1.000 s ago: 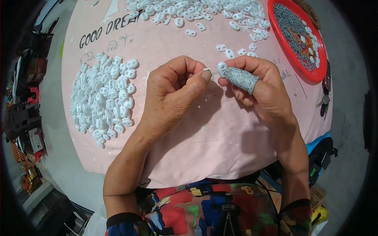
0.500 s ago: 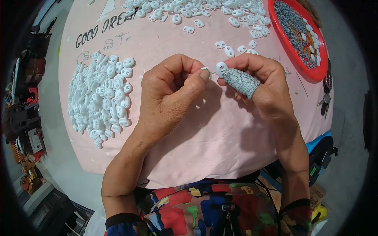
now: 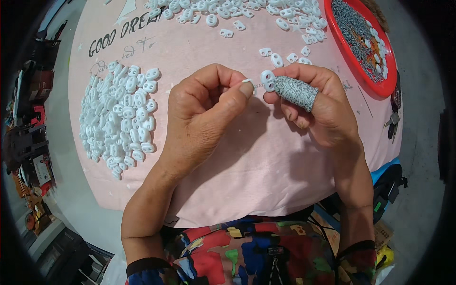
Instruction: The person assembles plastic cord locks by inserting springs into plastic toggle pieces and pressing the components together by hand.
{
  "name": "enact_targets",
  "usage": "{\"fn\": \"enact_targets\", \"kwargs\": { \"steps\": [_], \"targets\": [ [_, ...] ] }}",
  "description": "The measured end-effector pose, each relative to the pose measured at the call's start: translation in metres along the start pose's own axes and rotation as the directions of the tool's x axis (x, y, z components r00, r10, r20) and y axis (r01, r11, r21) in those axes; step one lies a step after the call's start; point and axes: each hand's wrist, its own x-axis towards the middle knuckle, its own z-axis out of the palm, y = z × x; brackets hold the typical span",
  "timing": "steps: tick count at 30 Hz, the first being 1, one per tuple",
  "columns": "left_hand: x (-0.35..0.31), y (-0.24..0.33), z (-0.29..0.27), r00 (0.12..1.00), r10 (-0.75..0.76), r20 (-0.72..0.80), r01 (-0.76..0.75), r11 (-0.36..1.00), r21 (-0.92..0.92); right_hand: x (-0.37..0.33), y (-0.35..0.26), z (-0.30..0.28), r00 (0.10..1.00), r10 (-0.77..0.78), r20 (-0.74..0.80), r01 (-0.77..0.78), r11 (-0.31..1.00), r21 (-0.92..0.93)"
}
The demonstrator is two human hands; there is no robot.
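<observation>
My left hand is closed in a pinch on a small white plastic piece, mostly hidden by the thumb and forefinger. A thin metal spring spans the short gap from that piece toward my right hand. There, thumb and forefinger grip a white oval two-hole cord lock part, its holed face turned left. Over the right thumb sits a grey knitted sleeve. Whether the spring's right end is inside the oval part, I cannot tell.
A heap of white oval parts lies left on the pink cloth. More white pieces spread along the far side, several nearer my hands. At far right a red tray holds many springs and some white parts. A thin rod lies beside it.
My right hand has shifted slightly right, and more of the spring shows between the hands. The oval part has turned, so both its holes now face left.
</observation>
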Motion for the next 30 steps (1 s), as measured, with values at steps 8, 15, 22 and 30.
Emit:
{"fn": "enact_targets", "kwargs": {
  "steps": [8,15,22,30],
  "targets": [
    [0.000,-0.001,0.001,1.000,0.022,0.010,-0.022,1.000,0.007,-0.001,0.004,0.011,0.988,-0.153,-0.031,0.142,0.966,-0.217],
    [0.002,-0.003,0.001,0.999,-0.043,0.022,0.044,0.996,-0.074,0.001,0.012,0.011,0.971,-0.240,-0.013,0.232,0.952,-0.201],
    [0.002,-0.007,0.000,0.999,-0.035,0.041,0.038,0.996,-0.078,-0.001,0.002,0.010,0.973,-0.232,-0.009,0.220,0.932,-0.288],
    [0.000,-0.003,0.005,0.996,0.085,-0.040,-0.084,0.996,0.020,0.000,0.001,0.003,1.000,0.003,-0.008,-0.002,1.000,0.023]
  ]
}}
